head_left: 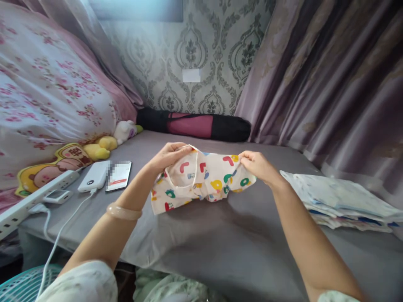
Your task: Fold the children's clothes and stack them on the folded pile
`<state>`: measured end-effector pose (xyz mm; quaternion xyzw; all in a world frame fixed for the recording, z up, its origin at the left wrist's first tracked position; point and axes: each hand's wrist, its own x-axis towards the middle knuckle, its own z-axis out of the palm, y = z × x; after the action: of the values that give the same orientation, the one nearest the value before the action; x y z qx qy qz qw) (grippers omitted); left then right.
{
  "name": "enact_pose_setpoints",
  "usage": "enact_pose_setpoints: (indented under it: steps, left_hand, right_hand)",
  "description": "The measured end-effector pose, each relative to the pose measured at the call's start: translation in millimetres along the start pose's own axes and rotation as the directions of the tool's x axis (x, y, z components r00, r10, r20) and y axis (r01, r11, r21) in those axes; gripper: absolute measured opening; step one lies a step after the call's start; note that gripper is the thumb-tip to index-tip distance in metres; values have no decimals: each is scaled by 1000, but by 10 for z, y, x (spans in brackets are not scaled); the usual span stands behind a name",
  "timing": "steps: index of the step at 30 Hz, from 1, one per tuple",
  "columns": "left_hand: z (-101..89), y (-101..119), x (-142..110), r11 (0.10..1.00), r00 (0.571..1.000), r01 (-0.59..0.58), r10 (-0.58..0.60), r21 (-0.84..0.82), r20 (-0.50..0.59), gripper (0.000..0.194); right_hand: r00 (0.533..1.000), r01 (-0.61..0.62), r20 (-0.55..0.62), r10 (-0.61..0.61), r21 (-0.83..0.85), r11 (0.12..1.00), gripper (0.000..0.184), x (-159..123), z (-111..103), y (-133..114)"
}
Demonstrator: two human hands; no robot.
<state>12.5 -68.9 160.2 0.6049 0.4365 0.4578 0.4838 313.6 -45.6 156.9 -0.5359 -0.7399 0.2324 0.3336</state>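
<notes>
Across the grey bed [201,235] in front of you, everything sits on one flat sheet, with a floral quilt [47,92] heaped along its left side and curtains [330,84] hanging on the right. A black and pink roll bag [195,125] lies against the wall at the far edge. Near your right forearm is a stack of folded clothes [343,201]. At the left edge lie a white power strip [34,195], a white power bank [94,176] and a phone [119,176] side by side. You hold a small cream garment [201,178] printed with coloured shapes, raised just above the middle of the bed, its lower part drooping toward the sheet. Your left hand [170,156] is closed on its upper left edge, fingers curled over the fabric; your right hand [256,164] pinches the upper right edge. A pale bangle [123,212] circles your left wrist.
</notes>
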Motion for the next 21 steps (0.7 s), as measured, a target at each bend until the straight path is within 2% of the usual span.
enact_pose_setpoints:
  steps: [3,5,8,11,14,17,19,21]
  left_hand:
    - [65,-294,162,987,985,146,-138,-67,101,37]
    - [106,-430,248,972,975,204,-190,-118,117,37]
    - [145,-549,335,953,963,250,-227,-172,143,37]
    - [146,-598,397,945,961,255,-225,-206,158,35]
    - [120,-607,461,943,961,257,-225,-211,164,35]
    - [62,-620,539,940,947,310,-293,-145,131,35]
    - [-6,-649,586,918,922,384,-375,-100,95,41]
    - [-94,-689,611,879,888,458,-445,-134,117,55]
  right_hand:
    - [989,92,136,-64,-204,975,26,77,32,150]
    - [974,175,182,-137,-209,962,29,144,102,136]
    - [946,256,212,-246,-19,966,30,264,324,36]
    - [903,288,266,-338,208,935,30,360,627,-37]
    - [896,271,281,-344,267,925,31,401,874,-51]
    - [919,262,259,-297,162,951,26,418,973,-50]
    - [927,269,256,-273,52,962,35,449,948,-40]
    - [943,263,220,-249,-38,964,39,511,865,-4]
